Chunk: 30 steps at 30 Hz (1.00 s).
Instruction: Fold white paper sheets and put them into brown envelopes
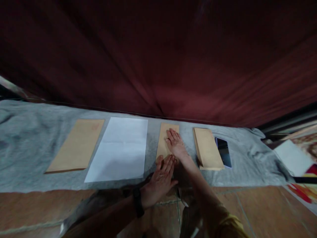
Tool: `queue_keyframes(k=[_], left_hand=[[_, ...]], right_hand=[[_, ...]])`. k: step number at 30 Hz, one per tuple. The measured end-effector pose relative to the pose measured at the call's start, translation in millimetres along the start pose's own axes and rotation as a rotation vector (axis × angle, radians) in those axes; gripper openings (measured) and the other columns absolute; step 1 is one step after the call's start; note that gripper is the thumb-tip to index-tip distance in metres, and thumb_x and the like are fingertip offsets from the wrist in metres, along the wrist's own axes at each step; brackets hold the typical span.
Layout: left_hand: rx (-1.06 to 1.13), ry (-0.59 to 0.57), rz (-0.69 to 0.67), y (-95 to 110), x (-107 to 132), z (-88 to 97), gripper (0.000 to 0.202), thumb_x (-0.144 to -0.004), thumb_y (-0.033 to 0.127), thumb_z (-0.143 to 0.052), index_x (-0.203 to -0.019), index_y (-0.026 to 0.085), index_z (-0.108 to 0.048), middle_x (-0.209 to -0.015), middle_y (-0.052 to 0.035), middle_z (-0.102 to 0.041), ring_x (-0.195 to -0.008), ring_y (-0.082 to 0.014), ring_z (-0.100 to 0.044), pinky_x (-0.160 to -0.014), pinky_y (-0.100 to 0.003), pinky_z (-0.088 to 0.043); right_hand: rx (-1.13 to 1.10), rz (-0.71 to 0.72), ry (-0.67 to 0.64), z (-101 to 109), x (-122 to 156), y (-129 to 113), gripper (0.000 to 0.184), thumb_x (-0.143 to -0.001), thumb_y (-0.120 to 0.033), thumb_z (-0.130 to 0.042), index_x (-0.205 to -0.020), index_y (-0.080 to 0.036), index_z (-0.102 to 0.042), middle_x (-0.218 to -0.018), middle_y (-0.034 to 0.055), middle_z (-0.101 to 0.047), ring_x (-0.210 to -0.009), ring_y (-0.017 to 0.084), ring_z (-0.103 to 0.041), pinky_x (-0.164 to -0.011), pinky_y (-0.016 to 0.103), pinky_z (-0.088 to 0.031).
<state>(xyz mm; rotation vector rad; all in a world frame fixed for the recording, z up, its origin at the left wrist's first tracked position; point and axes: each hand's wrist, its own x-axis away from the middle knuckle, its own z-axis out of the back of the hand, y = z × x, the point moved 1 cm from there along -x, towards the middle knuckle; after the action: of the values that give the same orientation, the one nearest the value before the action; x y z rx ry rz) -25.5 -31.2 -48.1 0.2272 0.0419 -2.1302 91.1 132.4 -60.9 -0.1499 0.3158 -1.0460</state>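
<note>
A brown paper envelope lies flat on the grey cloth in front of me. My right hand rests on its upper part, palm down, with the fingers stretched out. Lower down, my left hand lies over the envelope's near end, fingers extended and a dark band on the wrist. To the left is a creased white sheet of paper. On the right sits a stack of brown envelopes. The near edge of the envelope is hidden under my hands.
Far left lies another brown envelope or pile. A phone is beside the right stack. The grey cloth runs along a dark red curtain. Tiled floor shows at the front; a white item lies far right.
</note>
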Motion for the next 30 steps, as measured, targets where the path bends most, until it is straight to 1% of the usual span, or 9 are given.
queue_keyframes(k=[3,6,9,12,15,20,23,26,30], left_hand=[[0.0,0.022,-0.012,-1.9,3.0,-1.4,0.074,-0.097,0.055,-0.047,-0.155,0.011,-0.036,-0.16,-0.0186,-0.036,-0.154,-0.0318,-0.019,-0.123,-0.059,-0.024],[0.007,0.0,-0.008,-4.2,3.0,-1.8,0.07,-0.097,0.057,-0.046,-0.152,0.013,-0.044,-0.158,-0.0176,-0.041,-0.153,-0.032,-0.024,-0.123,-0.059,-0.025],[0.017,-0.019,-0.017,-6.9,1.8,-3.8,0.069,-0.097,0.059,-0.044,-0.148,0.012,-0.049,-0.156,-0.0178,-0.043,-0.151,-0.0323,-0.029,-0.122,-0.061,-0.026],[0.021,-0.01,-0.045,-9.7,1.1,-7.1,0.07,-0.097,0.059,-0.046,-0.148,0.012,-0.048,-0.157,-0.0177,-0.041,-0.151,-0.0323,-0.03,-0.121,-0.061,-0.027],[0.012,-0.001,-0.053,-11.5,1.0,-9.6,0.07,-0.096,0.057,-0.048,-0.151,0.014,-0.044,-0.16,-0.0167,-0.037,-0.15,-0.0323,-0.032,-0.121,-0.06,-0.028],[0.03,-0.039,-0.075,-15.5,0.2,-11.9,0.068,-0.096,0.053,-0.049,-0.151,0.014,-0.043,-0.159,-0.0175,-0.039,-0.148,-0.0329,-0.036,-0.118,-0.06,-0.032],[0.066,-0.053,-0.089,-22.5,-0.9,-13.5,0.061,-0.098,0.048,-0.048,-0.151,0.016,-0.044,-0.157,-0.0156,-0.044,-0.147,-0.0287,-0.038,-0.119,-0.054,-0.033],[0.111,-0.071,-0.101,-31.4,-2.6,-11.5,0.054,-0.1,0.04,-0.046,-0.149,0.02,-0.046,-0.153,-0.0118,-0.05,-0.145,-0.0235,-0.043,-0.12,-0.046,-0.033],[0.152,-0.083,-0.098,-42.3,-6.0,3.5,0.046,-0.098,0.028,-0.047,-0.143,0.02,-0.053,-0.15,-0.0093,-0.055,-0.139,-0.0214,-0.049,-0.116,-0.04,-0.038]], right_hand=[[0.014,0.012,0.0,3.8,11.0,-6.3,0.056,-0.105,-0.037,-0.04,-0.154,-0.01,-0.039,-0.16,0.0171,-0.036,-0.152,0.025,-0.029,-0.123,0.047,-0.029],[0.0,0.047,-0.013,8.9,25.6,-9.8,0.056,-0.105,-0.039,-0.039,-0.155,-0.012,-0.037,-0.16,0.016,-0.037,-0.151,0.024,-0.031,-0.123,0.047,-0.03],[-0.012,0.077,-0.037,12.7,40.2,-8.4,0.055,-0.106,-0.039,-0.038,-0.155,-0.014,-0.038,-0.16,0.0144,-0.037,-0.151,0.022,-0.032,-0.123,0.046,-0.032],[-0.002,0.059,-0.026,14.2,50.4,-3.4,0.054,-0.105,-0.038,-0.039,-0.154,-0.015,-0.039,-0.16,0.0131,-0.039,-0.15,0.023,-0.033,-0.122,0.046,-0.035],[0.025,0.006,0.016,15.7,53.1,2.9,0.053,-0.104,-0.035,-0.041,-0.152,-0.013,-0.043,-0.158,0.0139,-0.041,-0.148,0.024,-0.037,-0.12,0.046,-0.038],[0.066,-0.064,0.056,21.3,47.9,9.4,0.051,-0.103,-0.03,-0.043,-0.149,-0.01,-0.047,-0.154,0.0163,-0.047,-0.145,0.025,-0.042,-0.118,0.046,-0.04],[0.081,-0.058,0.061,22.7,50.4,9.1,0.051,-0.102,-0.029,-0.045,-0.149,-0.009,-0.047,-0.154,0.0165,-0.047,-0.144,0.026,-0.043,-0.117,0.046,-0.041],[0.095,-0.043,0.057,21.5,60.9,6.7,0.054,-0.101,-0.03,-0.047,-0.15,-0.009,-0.044,-0.155,0.0175,-0.045,-0.143,0.027,-0.044,-0.117,0.048,-0.04],[0.071,0.0,0.028,23.1,81.3,2.3,0.056,-0.101,-0.029,-0.048,-0.153,-0.01,-0.04,-0.157,0.0167,-0.042,-0.145,0.027,-0.042,-0.119,0.05,-0.038]])
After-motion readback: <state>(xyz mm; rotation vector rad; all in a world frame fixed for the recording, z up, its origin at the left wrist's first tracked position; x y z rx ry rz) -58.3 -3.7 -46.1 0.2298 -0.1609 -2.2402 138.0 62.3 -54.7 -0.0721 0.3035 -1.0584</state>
